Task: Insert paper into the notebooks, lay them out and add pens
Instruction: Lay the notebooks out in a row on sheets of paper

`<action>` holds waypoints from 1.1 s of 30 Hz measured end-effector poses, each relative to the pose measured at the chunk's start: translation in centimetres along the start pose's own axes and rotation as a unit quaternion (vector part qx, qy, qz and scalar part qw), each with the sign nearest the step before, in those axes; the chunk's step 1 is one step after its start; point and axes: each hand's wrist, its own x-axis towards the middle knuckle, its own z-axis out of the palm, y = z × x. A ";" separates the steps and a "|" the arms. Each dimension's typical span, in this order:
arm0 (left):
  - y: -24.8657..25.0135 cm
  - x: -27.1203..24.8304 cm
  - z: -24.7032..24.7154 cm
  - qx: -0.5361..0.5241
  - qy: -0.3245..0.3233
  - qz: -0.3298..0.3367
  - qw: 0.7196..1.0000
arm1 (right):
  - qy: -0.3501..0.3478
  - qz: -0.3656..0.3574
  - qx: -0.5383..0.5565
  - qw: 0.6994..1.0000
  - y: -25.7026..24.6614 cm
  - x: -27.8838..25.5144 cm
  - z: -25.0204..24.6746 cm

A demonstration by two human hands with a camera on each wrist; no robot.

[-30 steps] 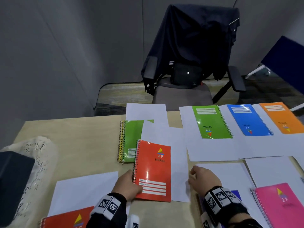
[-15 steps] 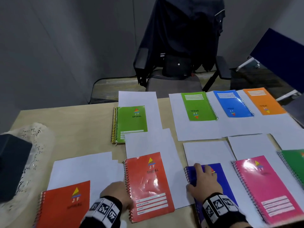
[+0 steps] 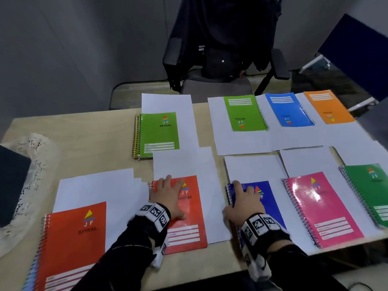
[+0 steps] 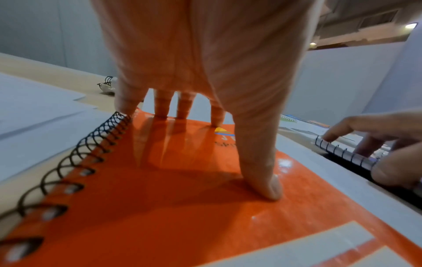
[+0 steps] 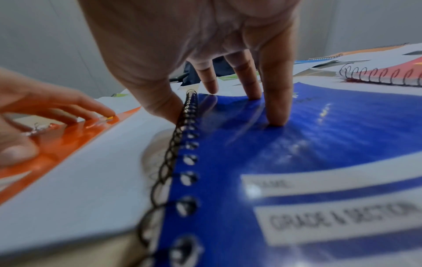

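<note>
My left hand [image 3: 168, 196] lies flat on the upper half of a red spiral notebook [image 3: 189, 223] at the front middle of the table, fingers straight and pressing the cover [image 4: 182, 207]. A white sheet [image 3: 184, 164] sticks out from the notebook at the top and right. My right hand [image 3: 243, 202] rests on a dark blue notebook [image 3: 266, 198] just to the right. Its fingers are straight on the cover [image 5: 319, 144] and its thumb is by the spiral binding. A second sheet [image 3: 252, 169] shows above the blue notebook. No pens are in view.
More notebooks lie on sheets: red [image 3: 73, 244] front left, light green [image 3: 159, 133] behind, pink [image 3: 323, 208] and dark green [image 3: 369, 190] to the right. Green [image 3: 243, 112], blue [image 3: 287, 110] and orange [image 3: 327, 106] ones form the far row. A chair [image 3: 220, 49] stands beyond, a lace cloth [image 3: 27, 164] at left.
The red notebook and its sheet have come toward the near edge. My left hand went from its lower left corner onto the cover, and my right hand from the sheet onto the blue notebook.
</note>
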 end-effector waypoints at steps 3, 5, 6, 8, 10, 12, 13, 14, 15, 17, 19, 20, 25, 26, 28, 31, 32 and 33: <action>0.3 -1.2 1.1 -0.003 0.002 0.000 1.000 | 0.008 -0.010 0.053 0.998 0.7 0.2 -0.6; 0.9 -2.1 1.9 -0.002 -0.001 0.000 1.000 | 0.002 -0.015 0.093 0.996 1.3 0.3 -0.9; 1.2 -2.5 2.3 -0.002 -0.004 0.000 1.000 | -0.004 -0.016 0.108 0.994 1.5 0.3 -1.1; 1.9 -3.2 2.8 -0.002 -0.006 -0.002 1.000 | -0.010 -0.015 0.118 0.993 1.8 0.3 -1.2; 2.4 -3.6 3.0 -0.003 -0.003 -0.006 1.000 | -0.009 -0.015 0.118 0.993 1.8 0.3 -1.3; 2.7 -3.8 3.0 -0.004 -0.004 -0.008 1.000 | -0.008 -0.019 0.120 0.992 1.7 0.4 -1.2; 2.8 -3.9 3.0 -0.005 -0.006 -0.008 1.000 | -0.009 -0.021 0.121 0.992 1.7 0.5 -1.2; 2.8 -3.9 2.9 -0.006 -0.007 -0.008 1.000 | -0.010 -0.023 0.121 0.992 1.7 0.5 -1.2; 2.8 -3.9 2.9 -0.005 -0.008 -0.008 1.000 | -0.012 -0.024 0.119 0.993 1.6 0.6 -1.2; 2.9 -3.9 2.7 -0.002 -0.010 -0.010 1.000 | -0.014 -0.029 0.100 0.994 1.6 0.6 -1.1; 2.9 -3.9 2.3 -0.012 -0.007 -0.009 1.000 | -0.015 -0.037 0.076 0.996 1.7 0.6 -1.0; 2.9 -3.8 2.2 -0.022 0.002 -0.008 1.000 | -0.018 -0.040 0.069 0.997 1.8 0.7 -1.0; 2.0 -1.9 0.4 -0.099 0.094 -0.041 0.990 | -0.040 -0.042 0.054 0.997 2.0 1.1 -1.2; 1.5 -1.3 -0.2 -0.120 0.110 -0.047 0.986 | -0.037 -0.044 0.048 0.997 1.8 1.4 -1.4; 0.3 -0.1 -1.7 -0.164 0.143 -0.067 0.974 | -0.023 -0.048 0.036 0.998 1.6 1.7 -1.9; -1.9 2.0 -4.1 -0.229 0.198 -0.106 0.947 | -0.006 -0.057 0.031 0.998 0.7 2.5 -2.9; -2.7 2.8 -4.7 -0.249 0.212 -0.116 0.938 | -0.007 -0.061 0.030 0.998 0.4 2.8 -3.2; -3.4 3.5 -5.1 -0.271 0.225 -0.123 0.928 | -0.010 -0.066 0.026 0.997 0.0 3.1 -3.5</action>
